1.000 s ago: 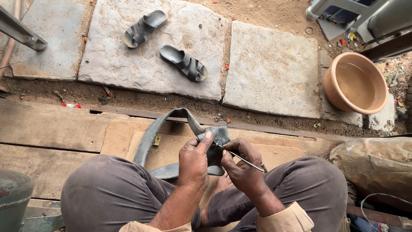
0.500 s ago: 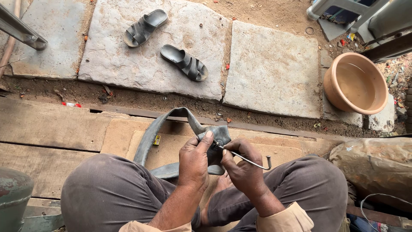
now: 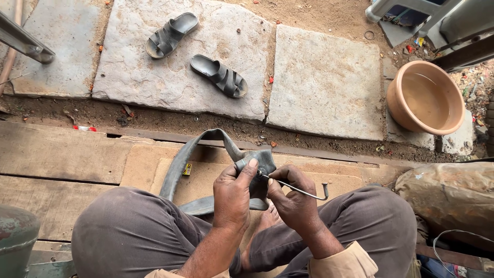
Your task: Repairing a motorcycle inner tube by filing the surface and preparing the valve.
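There is one black rubber inner tube [image 3: 206, 154], and just right of it one thin bent metal rod [image 3: 301, 191]. Beyond the tube lie two dark sandals [image 3: 170, 35] [image 3: 218, 75] on three flat stone slabs [image 3: 329, 82]. Far right of the tube stands one clay bowl [image 3: 427, 98].

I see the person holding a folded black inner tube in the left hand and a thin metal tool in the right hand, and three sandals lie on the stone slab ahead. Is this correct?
Not quite. The head view shows two sandals on the stone slab, not three. The rest is right: the left hand holds the folded black inner tube, and the right hand holds a thin metal tool.
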